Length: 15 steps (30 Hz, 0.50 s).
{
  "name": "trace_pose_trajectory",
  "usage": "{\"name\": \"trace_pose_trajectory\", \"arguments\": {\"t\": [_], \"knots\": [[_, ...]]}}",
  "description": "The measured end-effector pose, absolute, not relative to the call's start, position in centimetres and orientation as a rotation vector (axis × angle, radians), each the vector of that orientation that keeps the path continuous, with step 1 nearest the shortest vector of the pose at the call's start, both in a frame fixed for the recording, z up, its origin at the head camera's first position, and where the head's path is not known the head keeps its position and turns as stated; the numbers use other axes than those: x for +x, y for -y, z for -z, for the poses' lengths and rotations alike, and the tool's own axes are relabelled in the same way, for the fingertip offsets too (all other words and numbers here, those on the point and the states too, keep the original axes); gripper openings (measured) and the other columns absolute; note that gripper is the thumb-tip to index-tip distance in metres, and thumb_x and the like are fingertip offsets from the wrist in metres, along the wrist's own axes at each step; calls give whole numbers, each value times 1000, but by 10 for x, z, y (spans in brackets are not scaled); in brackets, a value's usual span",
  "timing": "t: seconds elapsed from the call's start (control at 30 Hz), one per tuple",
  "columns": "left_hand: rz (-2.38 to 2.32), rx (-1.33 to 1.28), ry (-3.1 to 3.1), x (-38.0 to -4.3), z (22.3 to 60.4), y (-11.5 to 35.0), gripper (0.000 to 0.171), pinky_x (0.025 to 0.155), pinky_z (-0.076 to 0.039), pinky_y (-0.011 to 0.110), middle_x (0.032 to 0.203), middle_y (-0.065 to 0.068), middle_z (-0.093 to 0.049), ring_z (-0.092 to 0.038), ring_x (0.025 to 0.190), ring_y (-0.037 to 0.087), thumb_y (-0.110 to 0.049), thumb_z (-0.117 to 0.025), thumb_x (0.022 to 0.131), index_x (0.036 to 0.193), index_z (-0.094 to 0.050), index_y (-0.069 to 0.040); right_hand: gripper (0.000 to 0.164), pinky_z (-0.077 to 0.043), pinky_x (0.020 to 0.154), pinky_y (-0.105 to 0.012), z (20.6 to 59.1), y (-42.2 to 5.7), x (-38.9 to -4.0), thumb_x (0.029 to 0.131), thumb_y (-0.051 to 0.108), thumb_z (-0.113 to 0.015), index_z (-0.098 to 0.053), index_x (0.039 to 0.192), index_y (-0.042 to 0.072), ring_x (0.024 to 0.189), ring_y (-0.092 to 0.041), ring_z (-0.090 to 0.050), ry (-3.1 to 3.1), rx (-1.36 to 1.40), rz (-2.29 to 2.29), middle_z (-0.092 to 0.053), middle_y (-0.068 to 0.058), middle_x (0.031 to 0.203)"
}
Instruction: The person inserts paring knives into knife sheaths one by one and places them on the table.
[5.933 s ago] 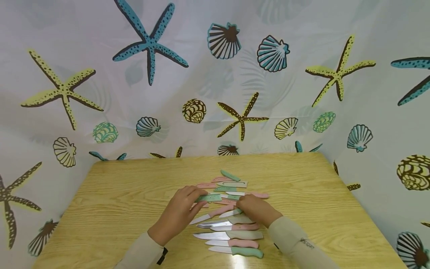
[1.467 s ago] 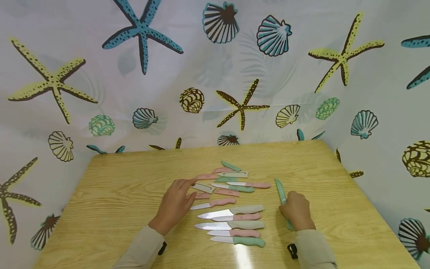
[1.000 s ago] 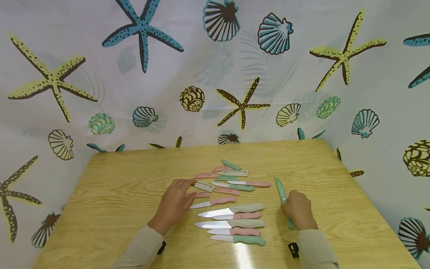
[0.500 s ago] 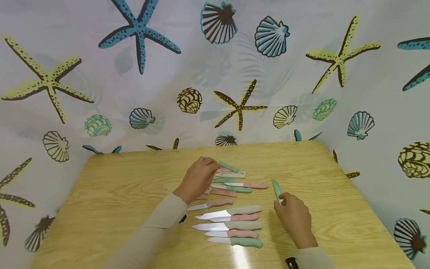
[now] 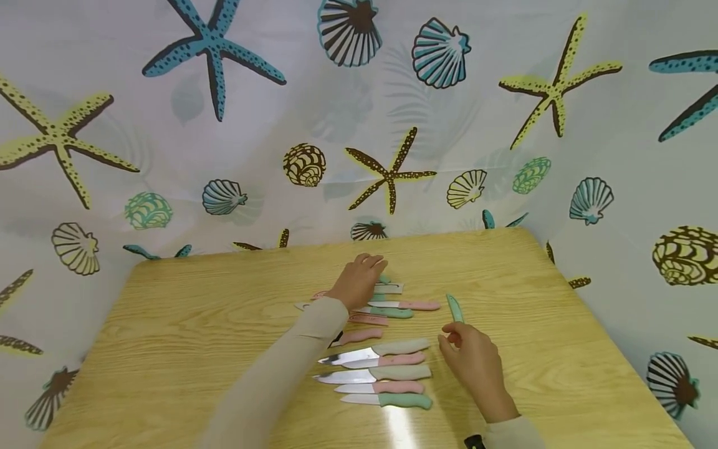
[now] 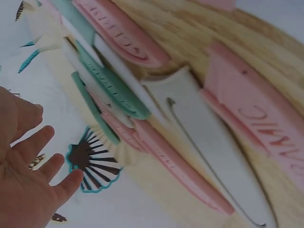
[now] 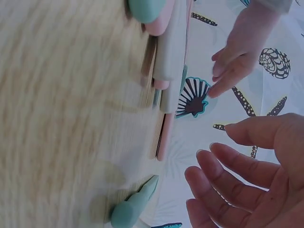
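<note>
My left hand (image 5: 359, 280) is over the knife sheaths at the back of the table, its fingers loosely bent and holding nothing. Just past its fingertips shows the end of a small green sheath (image 5: 384, 279). Beside it are a white sheath (image 5: 392, 288) and a pink sheath (image 6: 180, 166), partly hidden by the hand in the head view. My right hand (image 5: 473, 362) hovers with parted, relaxed fingers near a green-handled knife in a green sheath (image 5: 454, 307), which lies apart at the right. In the right wrist view a gap separates those fingers from the knife's green handle (image 7: 124, 213).
Bare knives lie in a row toward the front, among them a beige-handled knife (image 5: 401, 372), a pink-handled knife (image 5: 399, 387) and a green-handled knife (image 5: 405, 400). Further back are another pink-handled knife (image 5: 419, 305) and a pink sheath (image 5: 367, 319). Patterned cloth surrounds the wooden table (image 5: 202, 324).
Earlier both hands were working on a green sheath at the middle. The right hand then held the sheathed green knife at the right and has let go. The left hand has moved back and right.
</note>
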<state>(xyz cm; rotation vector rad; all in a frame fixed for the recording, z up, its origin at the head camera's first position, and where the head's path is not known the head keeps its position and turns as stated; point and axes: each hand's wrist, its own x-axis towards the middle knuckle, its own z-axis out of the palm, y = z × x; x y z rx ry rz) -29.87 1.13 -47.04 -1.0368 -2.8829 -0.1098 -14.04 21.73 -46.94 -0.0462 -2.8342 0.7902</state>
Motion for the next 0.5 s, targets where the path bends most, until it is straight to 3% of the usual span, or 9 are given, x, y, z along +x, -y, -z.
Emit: {"name": "trace_pose_trajectory", "arguments": {"t": [0.17,0.33,0.5], "knots": [[55,-902,2997,-309,491,-8,40,97,-37,45,141,2,-40,-28,131,29,-14,-49,97,137,-47,-16,26,-48,53,-28,472,-210,-141,84,19,-67,-66,103,1,72,-19,-60,2826,-24,-824,-63,-1,79],[242,-923,3001,-311,501,-8,35,95,-38,48,136,2,-47,-32,130,27,-15,-51,96,132,-53,-13,37,-47,49,-26,474,-209,-138,83,18,-68,-61,115,0,74,-21,-62,2819,-49,-835,-63,-4,82],[365,-917,2968,-312,509,-11,30,93,-40,46,126,2,-55,-40,124,22,-16,-54,95,124,-60,-14,38,-48,51,-27,478,-211,-137,83,18,-67,-60,116,1,73,-20,-61,2810,-33,-849,-63,-4,82]]}}
